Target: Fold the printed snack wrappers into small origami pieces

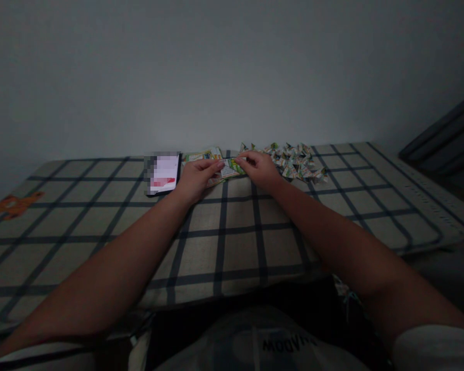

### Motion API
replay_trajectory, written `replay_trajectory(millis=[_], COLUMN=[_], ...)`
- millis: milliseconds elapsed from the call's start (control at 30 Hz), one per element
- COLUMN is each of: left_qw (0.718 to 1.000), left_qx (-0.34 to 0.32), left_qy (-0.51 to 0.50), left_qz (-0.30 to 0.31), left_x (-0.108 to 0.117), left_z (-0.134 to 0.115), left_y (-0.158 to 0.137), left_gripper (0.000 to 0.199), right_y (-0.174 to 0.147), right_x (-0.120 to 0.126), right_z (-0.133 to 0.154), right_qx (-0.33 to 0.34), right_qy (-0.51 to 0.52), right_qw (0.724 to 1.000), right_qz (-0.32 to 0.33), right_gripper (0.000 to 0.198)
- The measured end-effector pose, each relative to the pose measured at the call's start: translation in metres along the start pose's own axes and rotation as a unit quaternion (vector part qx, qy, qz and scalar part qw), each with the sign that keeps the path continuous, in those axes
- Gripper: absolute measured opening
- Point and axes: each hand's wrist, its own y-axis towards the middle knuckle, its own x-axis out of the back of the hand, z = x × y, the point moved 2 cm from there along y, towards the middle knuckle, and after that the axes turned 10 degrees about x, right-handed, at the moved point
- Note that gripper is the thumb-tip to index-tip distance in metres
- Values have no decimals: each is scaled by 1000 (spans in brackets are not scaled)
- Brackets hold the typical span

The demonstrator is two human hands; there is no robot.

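Between both hands a small piece of printed green-and-white paper (230, 168) is held just above the table. Its left end is pinched by the thumb and fingers of my left hand (196, 178). My right hand (261, 169) grips the right end, fingers closed. Partly behind my left hand lies a flat stack of colourful printed paper (203, 154), some of it hidden by the fingers. Just right of my right hand, many small folded paper pieces (294, 161) with pointed corners are spread in a loose pile.
A lit phone or tablet (166, 172), its screen partly blurred, lies left of the paper stack. The checked cloth (237, 242) covers the table, which stands against a plain wall (232, 72). An orange flat item (15, 204) is at the far left. Dark slats (444, 129) show at right.
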Motion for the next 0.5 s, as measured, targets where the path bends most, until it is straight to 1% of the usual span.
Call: replay_trajectory(millis=[300, 500], left_qw=[997, 997], left_qx=[-46, -46], left_qy=[54, 51], left_qz=[-29, -29], left_x=[2, 2], left_z=[-6, -6], left_y=[-3, -2], left_gripper=[37, 38], right_y=[0, 0], right_x=[0, -2], right_z=[1, 0], right_qx=[9, 5], right_qy=[11, 14], right_qw=[1000, 1000], right_qz=[-7, -8], right_gripper=[29, 27])
